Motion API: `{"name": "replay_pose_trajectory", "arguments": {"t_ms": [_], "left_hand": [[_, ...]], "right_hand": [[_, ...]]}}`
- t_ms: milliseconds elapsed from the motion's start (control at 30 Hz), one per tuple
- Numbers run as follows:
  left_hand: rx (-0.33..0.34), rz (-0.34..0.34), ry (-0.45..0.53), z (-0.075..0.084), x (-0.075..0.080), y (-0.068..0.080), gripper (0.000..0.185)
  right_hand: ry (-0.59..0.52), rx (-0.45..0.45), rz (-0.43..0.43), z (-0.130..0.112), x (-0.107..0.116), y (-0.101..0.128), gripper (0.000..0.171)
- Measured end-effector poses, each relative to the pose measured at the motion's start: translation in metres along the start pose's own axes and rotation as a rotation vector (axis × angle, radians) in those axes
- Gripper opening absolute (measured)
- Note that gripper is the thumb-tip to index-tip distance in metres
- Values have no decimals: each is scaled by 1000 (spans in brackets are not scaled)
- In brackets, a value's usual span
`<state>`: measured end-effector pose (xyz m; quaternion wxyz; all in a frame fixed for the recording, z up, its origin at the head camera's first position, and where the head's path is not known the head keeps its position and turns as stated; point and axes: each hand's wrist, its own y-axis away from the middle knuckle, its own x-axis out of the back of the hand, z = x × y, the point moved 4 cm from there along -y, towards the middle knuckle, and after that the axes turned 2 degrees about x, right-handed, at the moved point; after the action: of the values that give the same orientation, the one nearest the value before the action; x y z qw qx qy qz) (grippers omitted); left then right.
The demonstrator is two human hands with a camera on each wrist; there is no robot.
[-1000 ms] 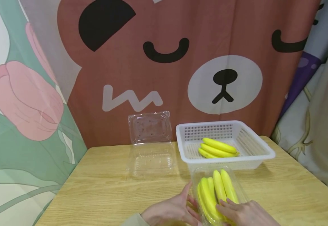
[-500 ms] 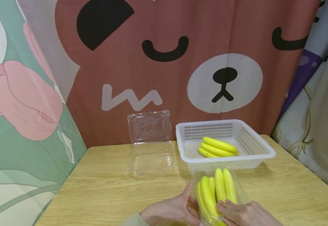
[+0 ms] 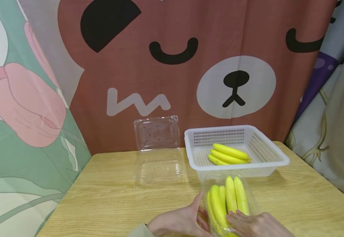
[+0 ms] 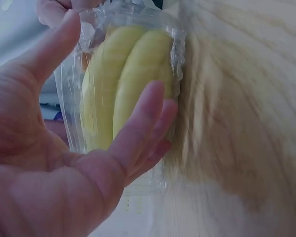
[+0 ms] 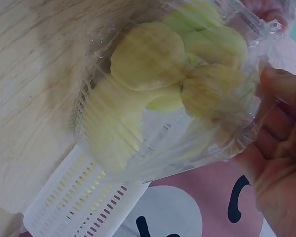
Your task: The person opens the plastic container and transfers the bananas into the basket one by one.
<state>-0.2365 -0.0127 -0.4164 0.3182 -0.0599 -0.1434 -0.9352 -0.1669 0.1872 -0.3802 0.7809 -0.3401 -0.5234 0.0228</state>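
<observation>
A clear plastic clamshell container (image 3: pixel 253 197) with several yellow bananas (image 3: pixel 219 205) inside lies at the lower right of the head view. Along its left side rests my left hand (image 3: pixel 179 220), thumb and fingers spread and fairly straight. My right hand (image 3: pixel 259 225) touches the container's top near the close end, its fingers lying over the plastic. In the left wrist view, the bananas (image 4: pixel 143 69) show through the clear wall, with my left fingers (image 4: pixel 138 118) in front of it. The container's near edge runs out of the head view.
A white perforated basket (image 3: pixel 237 168) behind the container holds several bananas (image 3: pixel 229 154). Left of it stands a second clear clamshell (image 3: pixel 160 169), lid raised, without bananas. The wooden table (image 3: pixel 112 194) meets a printed curtain (image 3: pixel 148 79) at the back.
The head view has shifted slightly. Over the last second the container has turned a little, and both hands have stayed on it in nearly the same places.
</observation>
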Motion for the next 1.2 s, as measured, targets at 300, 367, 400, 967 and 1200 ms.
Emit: {"name": "replay_pose_trajectory", "arguments": {"t_ms": [300,367,400,967,1200], "left_hand": [[31,10,86,1,-1,0,113],[37,9,96,2,0,1,112],[42,5,90,3,-1,1,113],[-14,-68,105,2,-3,4,115],[-35,-86,112,3,-4,3,112]], "right_hand": [[-85,-83,21,-3,3,-1,24],[-87,-87,24,-3,3,0,25],[-79,-85,19,-3,2,1,26],[191,-98,45,-13,2,-8,53],[182,-124,-18,-18,2,-16,49]]}}
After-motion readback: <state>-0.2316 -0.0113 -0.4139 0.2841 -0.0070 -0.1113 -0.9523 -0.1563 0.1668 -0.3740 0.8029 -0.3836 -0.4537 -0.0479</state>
